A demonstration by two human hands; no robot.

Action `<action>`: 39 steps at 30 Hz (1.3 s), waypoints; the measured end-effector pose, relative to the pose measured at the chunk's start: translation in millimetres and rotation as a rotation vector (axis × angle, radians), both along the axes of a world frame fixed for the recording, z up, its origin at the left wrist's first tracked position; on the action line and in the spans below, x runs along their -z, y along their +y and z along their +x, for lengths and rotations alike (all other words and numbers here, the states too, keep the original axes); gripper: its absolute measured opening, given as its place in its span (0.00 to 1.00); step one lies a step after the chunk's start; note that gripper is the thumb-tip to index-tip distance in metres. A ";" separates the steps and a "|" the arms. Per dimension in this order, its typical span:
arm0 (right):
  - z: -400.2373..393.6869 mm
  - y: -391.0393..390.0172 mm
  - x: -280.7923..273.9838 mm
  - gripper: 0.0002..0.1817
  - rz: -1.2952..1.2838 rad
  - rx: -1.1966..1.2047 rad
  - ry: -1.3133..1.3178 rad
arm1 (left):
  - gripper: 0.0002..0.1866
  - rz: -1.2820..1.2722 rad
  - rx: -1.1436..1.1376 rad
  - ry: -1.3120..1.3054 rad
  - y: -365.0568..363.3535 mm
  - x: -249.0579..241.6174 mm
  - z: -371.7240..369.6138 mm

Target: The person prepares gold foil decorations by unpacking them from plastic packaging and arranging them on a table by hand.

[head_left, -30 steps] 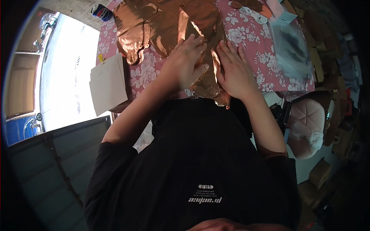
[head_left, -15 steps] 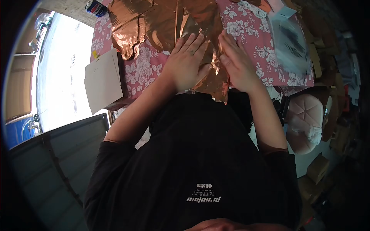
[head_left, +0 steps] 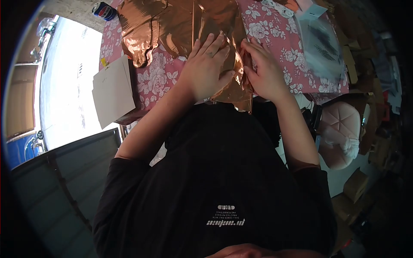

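A flat, shiny copper-coloured foil balloon (head_left: 176, 26) lies creased across the flowered cloth, its narrow lower end reaching the table's near edge by my shirt. My left hand (head_left: 207, 69) rests palm down on it, fingers stretched out and thumb pointing right. On the opposite side, my right hand (head_left: 267, 72) is turned on its side with fingers bent and the thumb set against the foil's right edge, where the material folds up between them. The tips of its other fingers are partly hidden.
A pink tablecloth with white roses (head_left: 159, 81) covers the table. A blue can (head_left: 104, 11) stands at the far left, above pale card sheets (head_left: 112, 90). Clear plastic bags (head_left: 320, 47) lie to the right. A padded chair (head_left: 340, 129) and cardboard boxes (head_left: 355, 185) are beyond.
My right hand's fingers have bent and its thumb has parted from them at the foil's edge. My left hand has stayed nearly in place. The view has shifted slightly.
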State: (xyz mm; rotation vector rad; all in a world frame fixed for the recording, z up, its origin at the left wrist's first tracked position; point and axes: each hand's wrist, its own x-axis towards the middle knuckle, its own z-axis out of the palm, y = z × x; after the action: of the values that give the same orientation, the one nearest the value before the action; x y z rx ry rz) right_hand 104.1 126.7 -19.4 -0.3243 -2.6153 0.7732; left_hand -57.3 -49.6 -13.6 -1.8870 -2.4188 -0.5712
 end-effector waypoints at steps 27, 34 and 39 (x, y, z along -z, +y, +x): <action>56.1 -26.4 -0.9 0.32 0.142 -0.037 -0.047 | 0.41 -0.009 0.002 0.035 -0.7 4.5 2.2; 49.1 -39.4 -12.6 0.31 0.112 -0.174 -0.008 | 0.39 -0.002 0.014 0.040 -1.1 8.8 0.0; 43.2 -43.2 -11.6 0.33 0.165 -0.196 -0.141 | 0.32 0.036 0.031 -0.242 -1.7 7.5 -13.0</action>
State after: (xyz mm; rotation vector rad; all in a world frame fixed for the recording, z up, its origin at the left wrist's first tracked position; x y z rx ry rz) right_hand 147.3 83.5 -7.7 -0.0785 -2.8535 0.6086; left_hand -70.3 -51.3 -21.1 -1.9474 -2.5019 -0.8873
